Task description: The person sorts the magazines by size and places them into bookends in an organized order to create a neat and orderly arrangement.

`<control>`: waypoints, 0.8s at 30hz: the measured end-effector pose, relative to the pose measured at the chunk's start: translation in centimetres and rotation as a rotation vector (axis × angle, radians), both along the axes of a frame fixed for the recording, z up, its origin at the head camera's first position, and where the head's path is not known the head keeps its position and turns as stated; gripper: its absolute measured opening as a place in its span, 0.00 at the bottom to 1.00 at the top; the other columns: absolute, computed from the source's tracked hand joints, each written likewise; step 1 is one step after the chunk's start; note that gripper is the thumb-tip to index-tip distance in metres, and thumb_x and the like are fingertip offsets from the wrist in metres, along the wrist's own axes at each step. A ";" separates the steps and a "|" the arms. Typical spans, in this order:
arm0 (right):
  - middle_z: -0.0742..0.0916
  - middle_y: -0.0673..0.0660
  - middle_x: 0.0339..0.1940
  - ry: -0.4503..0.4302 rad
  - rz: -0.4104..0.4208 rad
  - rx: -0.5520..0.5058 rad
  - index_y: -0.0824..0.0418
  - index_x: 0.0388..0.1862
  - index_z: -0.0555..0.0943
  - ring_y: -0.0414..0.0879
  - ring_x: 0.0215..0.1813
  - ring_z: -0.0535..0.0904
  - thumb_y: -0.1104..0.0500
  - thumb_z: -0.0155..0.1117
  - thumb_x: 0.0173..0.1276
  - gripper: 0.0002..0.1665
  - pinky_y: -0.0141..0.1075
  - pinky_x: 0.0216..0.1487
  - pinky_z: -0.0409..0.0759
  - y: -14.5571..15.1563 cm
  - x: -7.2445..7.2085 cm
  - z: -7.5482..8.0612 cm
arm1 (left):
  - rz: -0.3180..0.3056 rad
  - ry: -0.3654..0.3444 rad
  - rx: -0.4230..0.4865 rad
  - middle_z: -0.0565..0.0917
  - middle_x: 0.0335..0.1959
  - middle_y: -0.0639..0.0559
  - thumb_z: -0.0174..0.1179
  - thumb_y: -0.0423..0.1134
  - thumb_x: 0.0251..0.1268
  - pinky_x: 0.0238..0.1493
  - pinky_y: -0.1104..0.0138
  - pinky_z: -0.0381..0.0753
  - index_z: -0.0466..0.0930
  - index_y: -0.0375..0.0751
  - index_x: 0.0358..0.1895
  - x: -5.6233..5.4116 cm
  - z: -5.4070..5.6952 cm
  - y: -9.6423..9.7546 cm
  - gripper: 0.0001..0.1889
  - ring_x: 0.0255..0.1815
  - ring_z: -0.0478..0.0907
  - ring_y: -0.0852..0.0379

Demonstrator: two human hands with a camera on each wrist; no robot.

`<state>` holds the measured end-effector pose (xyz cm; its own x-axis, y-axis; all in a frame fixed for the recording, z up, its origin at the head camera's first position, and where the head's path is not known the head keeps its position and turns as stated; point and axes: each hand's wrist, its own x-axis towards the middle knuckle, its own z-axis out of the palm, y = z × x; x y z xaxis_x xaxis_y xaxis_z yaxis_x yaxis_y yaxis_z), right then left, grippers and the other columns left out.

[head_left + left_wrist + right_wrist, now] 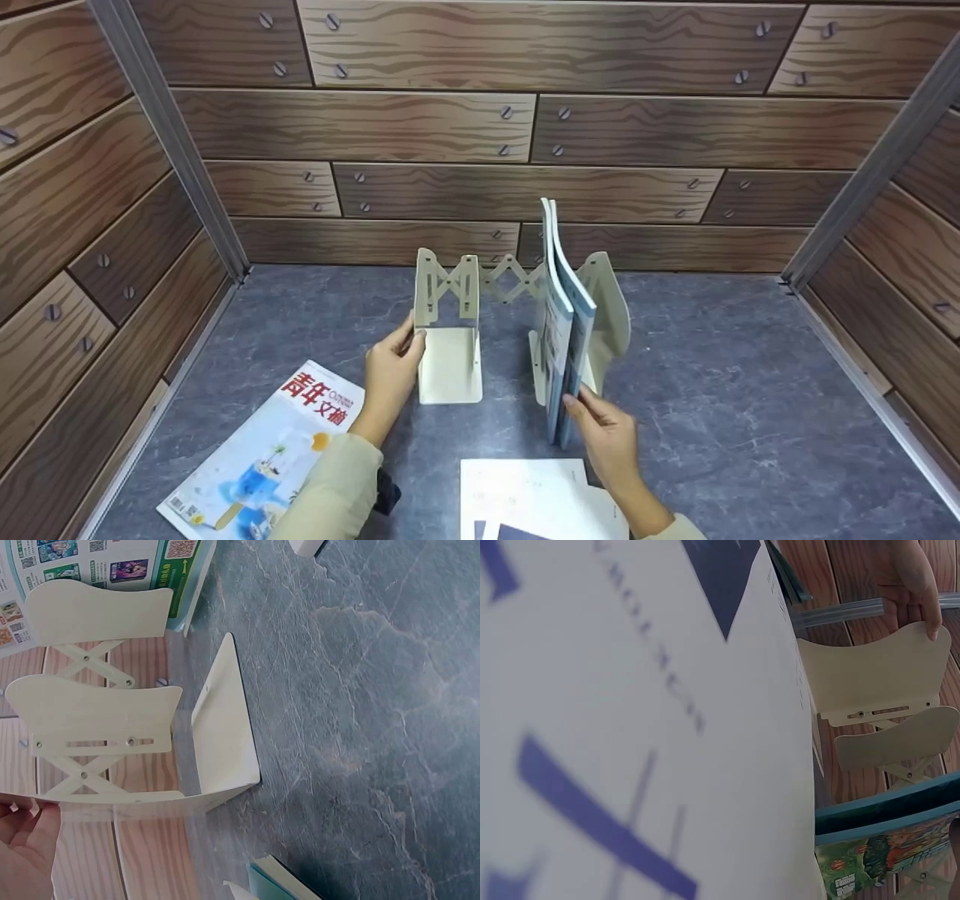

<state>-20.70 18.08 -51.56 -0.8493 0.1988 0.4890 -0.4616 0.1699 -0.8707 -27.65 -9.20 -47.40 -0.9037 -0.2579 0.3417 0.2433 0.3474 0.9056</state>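
A cream expandable bookend [450, 367] with crisscross arms stands on the table. My left hand [391, 379] pinches the upright edge of its left end panel, also visible in the left wrist view, where fingers [41, 840] hold the panel's rim. Two thin magazines [559, 337] with blue edges stand upright and slightly bowed at the right end of the bookend. My right hand [611, 439] holds them by the lower near edge, thumb on the near side. How its other fingers lie behind is partly hidden. The magazines' colourful cover [885, 847] shows in the right wrist view.
A magazine [277, 457] with red title characters lies flat at front left, partly under my left sleeve. White-covered booklets [525, 487] lie at the front middle. Wood-patterned walls [420, 124] enclose the dark marbled table [720, 420] at the back and sides.
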 end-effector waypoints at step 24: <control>0.87 0.44 0.53 -0.034 0.117 -0.029 0.80 0.55 0.79 0.34 0.54 0.84 0.74 0.65 0.63 0.20 0.28 0.49 0.85 0.6 0.3 0.1 | 0.000 0.002 0.000 0.84 0.54 0.37 0.61 0.33 0.67 0.52 0.62 0.87 0.79 0.33 0.60 0.1 -0.1 -0.1 0.19 0.54 0.85 0.44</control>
